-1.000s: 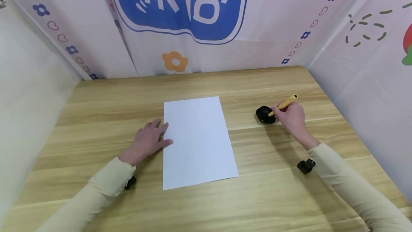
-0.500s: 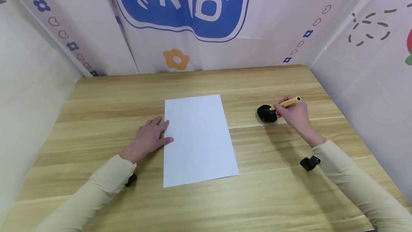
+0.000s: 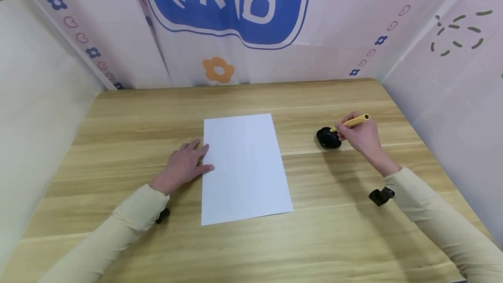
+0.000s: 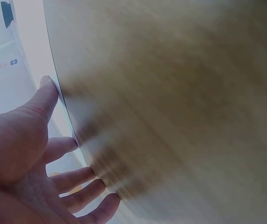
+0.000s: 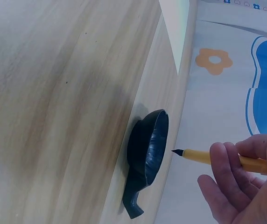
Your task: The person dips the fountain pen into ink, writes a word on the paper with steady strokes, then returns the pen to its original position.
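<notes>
A blank white sheet of paper (image 3: 247,169) lies on the wooden table. My left hand (image 3: 182,166) rests at its left edge with spread fingers, the thumb and index fingertip reaching over the sheet. To the right, a yellow brush pen (image 3: 356,120) with a dark pointed tip is pinched in my right hand (image 3: 362,136). Its tip points at a small black bowl with a short handle (image 3: 328,139). In the right wrist view the pen (image 5: 199,157) shows a gap between its tip and the mouth of the bowl (image 5: 145,151).
The wooden table (image 3: 251,252) meets a white printed backdrop (image 3: 314,62) at the back, with more white sheeting on both sides. Black wrist cameras, such as the right one (image 3: 381,196), hang under both sleeves.
The pen tip has moved from over the bowl's middle toward its far edge, with my right hand shifting slightly away and right. My left hand stays on the paper's edge.
</notes>
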{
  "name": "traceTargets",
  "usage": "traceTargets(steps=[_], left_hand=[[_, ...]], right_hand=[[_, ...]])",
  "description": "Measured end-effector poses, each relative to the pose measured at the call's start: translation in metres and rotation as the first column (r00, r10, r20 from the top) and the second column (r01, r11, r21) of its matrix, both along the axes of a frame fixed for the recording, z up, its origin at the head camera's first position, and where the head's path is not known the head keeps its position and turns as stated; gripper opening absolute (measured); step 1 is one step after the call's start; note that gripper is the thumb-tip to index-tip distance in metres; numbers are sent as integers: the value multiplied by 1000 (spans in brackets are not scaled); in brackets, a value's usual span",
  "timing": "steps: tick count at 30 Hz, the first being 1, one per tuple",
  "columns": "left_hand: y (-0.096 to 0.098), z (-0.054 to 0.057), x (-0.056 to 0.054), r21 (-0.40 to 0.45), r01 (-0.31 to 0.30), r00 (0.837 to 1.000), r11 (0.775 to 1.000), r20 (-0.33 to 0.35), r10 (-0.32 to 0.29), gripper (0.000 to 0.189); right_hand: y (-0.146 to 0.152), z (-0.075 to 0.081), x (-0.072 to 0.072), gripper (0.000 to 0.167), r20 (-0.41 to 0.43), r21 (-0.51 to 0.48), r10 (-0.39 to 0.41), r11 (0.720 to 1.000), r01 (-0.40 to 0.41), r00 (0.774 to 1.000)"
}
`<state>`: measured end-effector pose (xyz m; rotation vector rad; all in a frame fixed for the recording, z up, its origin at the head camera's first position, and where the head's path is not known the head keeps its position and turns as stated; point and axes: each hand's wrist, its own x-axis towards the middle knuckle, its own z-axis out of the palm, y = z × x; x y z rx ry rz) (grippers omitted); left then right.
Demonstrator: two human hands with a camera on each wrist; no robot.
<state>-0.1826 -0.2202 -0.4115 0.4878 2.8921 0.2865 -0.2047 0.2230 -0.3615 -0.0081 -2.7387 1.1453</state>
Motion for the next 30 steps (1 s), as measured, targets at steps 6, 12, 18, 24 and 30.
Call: traceTargets(steps=[6,12,18,24,30], left_hand=[[1,0,0,-3,-2,1000,1000,10,2,68],[2,1,0,2,-2,1000,1000,17,2,68],[1,3,1,-4,-5,1000,1000,24,5,68],[-1,6,3,21,0,1000,1000,18,-1,69],[-2,8,1,34,18,1000,999,18,-18,68]], right_hand=[[-8,-2,-1,21,10,-48,14,999,-13,1000],[-18,-4,-3,19,-9,-77,39,996,-40,999],[-36,-3,-8,19,-19,-112,78,991,-80,997],[-61,-1,-11,15,-34,-128,128,983,-131,991],[-87,0,-14,15,-18,-169,182,969,-183,983]])
